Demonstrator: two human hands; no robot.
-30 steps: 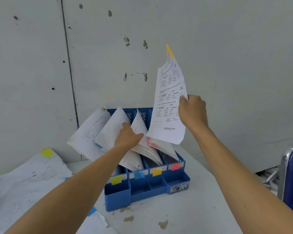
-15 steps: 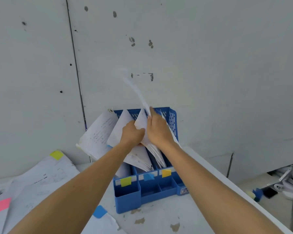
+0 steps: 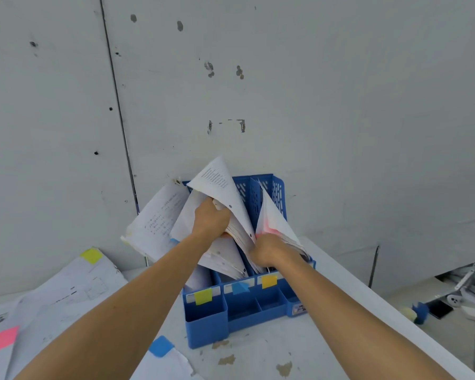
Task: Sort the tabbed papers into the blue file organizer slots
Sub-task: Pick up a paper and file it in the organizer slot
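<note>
Pushing sheet [image 3: 247, 234] into orange slot [image 3: 269, 281] of organizer [image 3: 206, 325]: your right hand [image 3: 269, 250], raised earlier, now pinches it low; left hand [image 3: 210, 220] grips neighbouring stack [image 3: 220, 185] aside. Nearly filed.

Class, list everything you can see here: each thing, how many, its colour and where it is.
file organizer: one, blue, on the table against the wall.
slot labels: three visible, yellow, blue, orange, along the organizer's front.
filed papers: several bundles, white, standing in the slots.
loose tabbed papers: one pile, white with yellow, pink and blue tabs, table's left side.
table: one, white, chipped, under everything.
floor clutter: few small items, blue, black, white, lower right; unclear.
left hand: one, grips filed papers in the middle slots.
right hand: one, grips filed papers behind the orange label.
</note>
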